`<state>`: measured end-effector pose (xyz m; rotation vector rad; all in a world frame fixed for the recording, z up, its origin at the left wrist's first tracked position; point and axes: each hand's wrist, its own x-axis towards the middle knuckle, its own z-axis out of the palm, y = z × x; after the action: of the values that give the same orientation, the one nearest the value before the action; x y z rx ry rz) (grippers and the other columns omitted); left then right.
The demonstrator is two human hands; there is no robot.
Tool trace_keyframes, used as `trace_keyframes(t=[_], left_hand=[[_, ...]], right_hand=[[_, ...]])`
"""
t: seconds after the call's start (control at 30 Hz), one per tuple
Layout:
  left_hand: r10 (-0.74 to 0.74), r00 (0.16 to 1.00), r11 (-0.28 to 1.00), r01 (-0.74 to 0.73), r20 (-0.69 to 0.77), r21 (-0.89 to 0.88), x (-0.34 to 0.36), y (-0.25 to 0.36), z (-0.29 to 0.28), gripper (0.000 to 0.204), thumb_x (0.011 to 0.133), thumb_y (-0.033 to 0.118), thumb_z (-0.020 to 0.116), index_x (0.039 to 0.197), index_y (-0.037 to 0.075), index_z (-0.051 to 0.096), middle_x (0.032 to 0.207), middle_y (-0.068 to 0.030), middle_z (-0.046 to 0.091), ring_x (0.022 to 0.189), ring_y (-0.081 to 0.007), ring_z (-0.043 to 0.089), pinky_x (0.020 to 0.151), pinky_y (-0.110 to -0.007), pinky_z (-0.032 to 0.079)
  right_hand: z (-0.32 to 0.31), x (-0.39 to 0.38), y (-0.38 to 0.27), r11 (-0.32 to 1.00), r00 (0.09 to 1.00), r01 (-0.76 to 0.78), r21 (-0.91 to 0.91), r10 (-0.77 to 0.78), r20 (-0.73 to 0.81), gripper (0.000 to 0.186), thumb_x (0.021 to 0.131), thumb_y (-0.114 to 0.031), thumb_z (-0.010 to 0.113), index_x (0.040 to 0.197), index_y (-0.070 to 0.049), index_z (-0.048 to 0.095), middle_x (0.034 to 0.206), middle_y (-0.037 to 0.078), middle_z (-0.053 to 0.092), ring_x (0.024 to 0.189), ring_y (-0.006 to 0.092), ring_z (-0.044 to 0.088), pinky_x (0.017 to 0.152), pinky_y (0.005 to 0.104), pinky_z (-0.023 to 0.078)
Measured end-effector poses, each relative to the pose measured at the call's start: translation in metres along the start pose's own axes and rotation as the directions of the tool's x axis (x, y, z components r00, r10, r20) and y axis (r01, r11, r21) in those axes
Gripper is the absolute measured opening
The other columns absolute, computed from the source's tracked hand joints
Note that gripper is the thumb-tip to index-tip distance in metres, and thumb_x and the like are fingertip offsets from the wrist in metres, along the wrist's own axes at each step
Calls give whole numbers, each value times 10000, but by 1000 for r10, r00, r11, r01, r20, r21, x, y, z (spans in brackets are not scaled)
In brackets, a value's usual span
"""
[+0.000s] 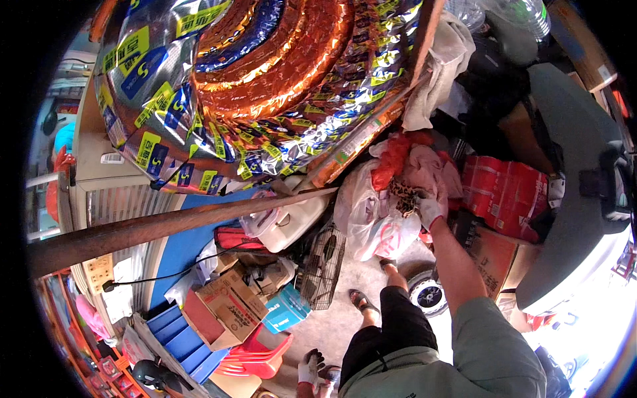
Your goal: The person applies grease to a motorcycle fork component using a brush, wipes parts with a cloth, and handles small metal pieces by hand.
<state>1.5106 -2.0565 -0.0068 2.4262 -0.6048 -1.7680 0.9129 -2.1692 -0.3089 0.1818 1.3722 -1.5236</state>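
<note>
My right hand is clamped on cloth atop a stuffed bag — a hard tug could topple the pile. Left hand hangs, fingers loosely curled.

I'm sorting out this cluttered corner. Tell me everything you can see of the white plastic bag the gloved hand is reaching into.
The white plastic bag is thin, crinkled and bulging, with reddish contents showing through its lower part. It stands slumped on the concrete floor beside a wire cage. Its mouth is open at the top, where red mesh and pink and leopard-print cloth spill out. The right hand, in a white glove, rests on that cloth at the bag's upper right.
</note>
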Motion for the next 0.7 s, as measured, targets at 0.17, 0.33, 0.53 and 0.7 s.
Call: trace_keyframes(t=[0.17,0.33,0.53,0.7], left_hand=[[101,992,991,-107,73,80,12,18,22,305,1011,198,548,1250,14,593,1061,-99,676,873,-194,665,734,-330,571],[363,885,870,-434,291,235,26,121,114,242,986,179,591,1142,-1,634,931,-72,682,791,-137,641,696,-271,534],[625,646,613,-754,438,236,-5,260,262,244,941,197,635,1072,-8,640,911,-81,681,807,-152,625,757,-309,503],[461,713,779,-610,528,143,-31,305,340,285,936,242,654,1058,-15,657,901,-83,694,824,-173,647,758,-317,514]], right_hand=[[11,-18,-22,906,948,-309,290,271,165,305,908,-53,528,1199,-54,620,1106,106,688,982,253,662,840,383,560],[28,-44,-30,903,939,-336,266,300,168,255,910,-35,558,1153,-52,635,998,99,676,886,236,663,788,361,562],[85,-126,-73,1000,980,-29,-7,30,196,214,952,-68,575,1137,35,611,995,91,667,863,189,639,801,322,529],[91,-173,-88,791,955,277,-545,-165,247,307,885,-163,651,1123,31,634,1006,156,702,928,228,661,851,356,519]])
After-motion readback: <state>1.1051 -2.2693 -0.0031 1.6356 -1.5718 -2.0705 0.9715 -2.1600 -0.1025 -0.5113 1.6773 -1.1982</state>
